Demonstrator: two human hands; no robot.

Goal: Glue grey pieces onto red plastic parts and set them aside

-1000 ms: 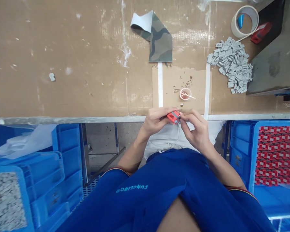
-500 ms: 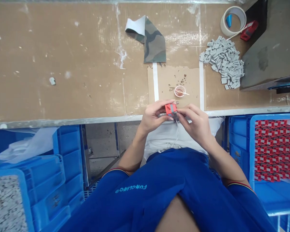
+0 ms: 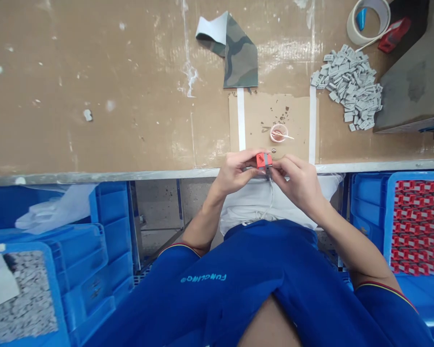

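Note:
My left hand (image 3: 236, 169) is closed around a small red plastic block (image 3: 261, 160) with a grey band, held just over the table's front edge. At the block's right side is my right hand (image 3: 295, 179), its thumb and fingertips pinched together; what they hold, if anything, is too small to name. Just beyond the block lies a small round metallic piece (image 3: 274, 151). Farther back stands a little cup (image 3: 278, 133) of reddish liquid with a thin white stick in it. The cup rests on a cardboard sheet (image 3: 253, 111) between two white tape strips.
A pile of small grey pieces (image 3: 354, 86) lies at right, near a tape roll (image 3: 351, 26) and a red part (image 3: 394, 35). Folded camouflage fabric (image 3: 240, 55) lies behind the cardboard. Blue crates flank me: one with red parts (image 3: 419, 226), another with grey pieces (image 3: 31, 294).
The whole view has shifted, so the table's things appear farther right and slightly higher. My left hand still holds the red block, and my right fingertips stay at its side.

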